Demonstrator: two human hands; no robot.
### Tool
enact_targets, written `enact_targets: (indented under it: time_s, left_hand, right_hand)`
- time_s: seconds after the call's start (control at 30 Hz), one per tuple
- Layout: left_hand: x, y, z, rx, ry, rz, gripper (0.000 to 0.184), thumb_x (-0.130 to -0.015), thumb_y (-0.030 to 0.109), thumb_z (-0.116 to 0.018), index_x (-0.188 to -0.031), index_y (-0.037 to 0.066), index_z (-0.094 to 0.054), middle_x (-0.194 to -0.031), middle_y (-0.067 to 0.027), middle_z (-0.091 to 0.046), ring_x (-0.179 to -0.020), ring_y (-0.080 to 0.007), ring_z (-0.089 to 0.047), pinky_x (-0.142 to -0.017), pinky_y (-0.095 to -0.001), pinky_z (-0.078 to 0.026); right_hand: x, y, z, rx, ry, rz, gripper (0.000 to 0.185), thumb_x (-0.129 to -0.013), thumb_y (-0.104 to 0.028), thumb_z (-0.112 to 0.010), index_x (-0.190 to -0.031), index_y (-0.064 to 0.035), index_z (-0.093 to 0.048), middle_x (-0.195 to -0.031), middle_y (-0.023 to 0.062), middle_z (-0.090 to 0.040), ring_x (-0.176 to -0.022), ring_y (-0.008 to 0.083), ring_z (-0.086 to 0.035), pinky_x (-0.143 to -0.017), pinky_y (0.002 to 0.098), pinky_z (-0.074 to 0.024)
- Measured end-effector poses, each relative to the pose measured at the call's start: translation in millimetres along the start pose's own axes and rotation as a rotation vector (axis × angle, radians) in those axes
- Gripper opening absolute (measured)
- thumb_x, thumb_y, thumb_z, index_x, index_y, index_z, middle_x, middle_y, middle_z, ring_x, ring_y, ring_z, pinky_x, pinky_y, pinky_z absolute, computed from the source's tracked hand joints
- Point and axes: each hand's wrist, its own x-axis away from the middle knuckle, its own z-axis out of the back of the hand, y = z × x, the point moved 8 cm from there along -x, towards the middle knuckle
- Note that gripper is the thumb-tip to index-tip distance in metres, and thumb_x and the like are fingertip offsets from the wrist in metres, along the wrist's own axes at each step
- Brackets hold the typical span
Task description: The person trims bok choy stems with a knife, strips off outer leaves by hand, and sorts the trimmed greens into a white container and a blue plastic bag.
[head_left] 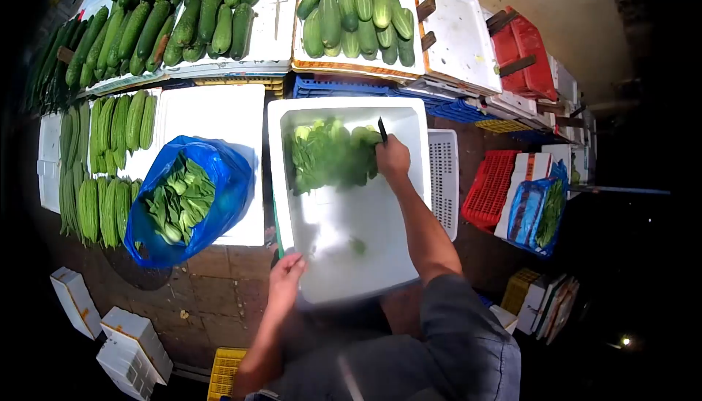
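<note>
A deep white foam box (420,182) stands in front of me. Leafy greens (325,154) lie along its far end, partly blurred, and a small loose leaf (357,245) rests on its floor. My left hand (285,278) is closed on the box's left rim near the front corner, fingertips pinched together. My right hand (395,157) is above the box's right side beside the greens, its fingers wrapped round a slim black object (382,130) that sticks up from the fist. The rest of that object is hidden, and its kind cannot be told.
Left of the box, a blue plastic bag (235,174) of leafy greens sits by ridged gourds (110,200). Cucumbers (358,10) and long green gourds (146,24) fill the far trays. A white perforated crate (443,182) and red crate (491,185) are right.
</note>
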Motion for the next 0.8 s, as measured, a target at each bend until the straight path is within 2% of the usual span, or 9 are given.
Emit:
enact_targets:
  time_s: [0.1, 0.23, 0.33, 0.37, 0.4, 0.57, 0.6, 0.7, 0.8]
  left_hand:
    - [-37, -7, -47, 0.000, -0.087, 0.040, 0.034, -0.102, 0.023, -0.061, -0.123, -0.003, -0.060, -0.104, -0.0059, -0.067, -0.097, -0.0144, -0.064, -0.090, -0.0293, -0.049]
    - [-60, 10, -146, 0.353, -0.295, 0.120, 0.055, -0.103, 0.041, -0.055, -0.141, 0.002, -0.047, -0.139, -0.0121, -0.056, -0.128, -0.0237, -0.054, -0.107, -0.0399, -0.043]
    - [-53, 24, -184, 0.647, -0.435, 0.040, 0.059, -0.100, 0.041, -0.061, -0.142, 0.004, -0.047, -0.138, -0.0121, -0.057, -0.126, -0.0259, -0.055, -0.107, -0.0422, -0.044]
    - [-49, 20, -186, 0.699, -0.389, 0.052, 0.038, -0.108, 0.023, -0.045, -0.139, 0.000, -0.047, -0.133, -0.0144, -0.057, -0.125, -0.0264, -0.052, -0.106, -0.0425, -0.042]
    - [-46, 19, -189, 0.674, -0.434, -0.014, 0.036, -0.106, 0.017, -0.049, -0.137, 0.001, -0.048, -0.131, -0.0121, -0.058, -0.121, -0.0243, -0.056, -0.105, -0.0394, -0.044]
    - [36, 102, -200, 0.028, -0.306, -0.387, 0.057, -0.088, 0.008, -0.073, -0.138, 0.001, -0.047, -0.125, -0.0069, -0.061, -0.115, -0.0184, -0.059, -0.101, -0.0349, -0.047]
    - [41, 111, -202, -0.100, -0.277, -0.494, 0.073, -0.079, 0.011, -0.081, -0.141, 0.001, -0.045, -0.126, -0.0086, -0.061, -0.117, -0.0180, -0.058, -0.102, -0.0337, -0.046]
    - [72, 132, -222, -0.475, -0.194, -0.626, 0.079, -0.074, 0.012, -0.083, -0.143, 0.001, -0.045, -0.125, -0.0089, -0.062, -0.114, -0.0175, -0.059, -0.101, -0.0318, -0.046]
    - [102, 143, -255, -0.690, -0.227, -0.730, 0.075, -0.073, 0.012, -0.082, -0.140, 0.000, -0.050, -0.126, -0.0113, -0.061, -0.116, -0.0187, -0.058, -0.102, -0.0322, -0.046]
  right_hand:
    - [59, -36, 72, -0.408, -0.020, 0.015, 0.015, -0.088, -0.013, -0.061, -0.095, -0.0004, -0.063, -0.073, 0.0126, -0.065, -0.065, 0.0264, -0.064, -0.063, 0.0390, -0.0515]
    - [142, -19, 105, -0.825, -0.177, -0.042, 0.003, -0.090, -0.001, -0.060, -0.091, -0.0010, -0.062, -0.068, 0.0044, -0.061, -0.055, 0.0103, -0.056, -0.051, 0.0253, -0.0447]
    - [196, 8, 121, -0.923, -0.299, -0.108, 0.006, -0.089, 0.002, -0.060, -0.093, -0.0009, -0.062, -0.070, 0.0043, -0.062, -0.055, 0.0102, -0.056, -0.054, 0.0256, -0.0480]
    - [206, 22, 118, -0.957, -0.349, -0.089, 0.006, -0.088, 0.002, -0.061, -0.093, -0.0011, -0.061, -0.071, 0.0045, -0.063, -0.056, 0.0100, -0.056, -0.055, 0.0257, -0.0499]
    - [217, 43, 108, -0.989, -0.397, -0.077, 0.007, -0.087, 0.002, -0.062, -0.093, -0.0013, -0.061, -0.072, 0.0046, -0.063, -0.057, 0.0097, -0.056, -0.057, 0.0259, -0.0519]
    - [229, 107, 130, -0.708, -0.615, -0.102, 0.054, -0.090, -0.011, -0.063, -0.141, 0.0014, -0.049, -0.086, 0.0022, -0.057, -0.064, 0.0083, -0.055, -0.057, 0.0259, -0.0528]
    - [228, 111, 147, -0.666, -0.604, -0.111, 0.052, -0.095, -0.017, -0.060, -0.142, 0.0014, -0.047, -0.084, 0.0029, -0.056, -0.065, 0.0088, -0.055, -0.055, 0.0268, -0.0515]
    - [226, 99, 189, -0.513, -0.427, 0.473, 0.056, -0.098, -0.023, -0.059, -0.146, -0.0007, -0.042, -0.095, 0.0127, -0.065, -0.076, 0.0242, -0.065, -0.067, 0.0367, -0.0542]
    - [238, 37, 250, -0.432, -0.348, 0.648, 0.064, -0.096, -0.026, -0.062, -0.149, -0.0011, -0.036, -0.101, 0.0202, -0.069, -0.086, 0.0371, -0.068, -0.077, 0.0427, -0.0528]
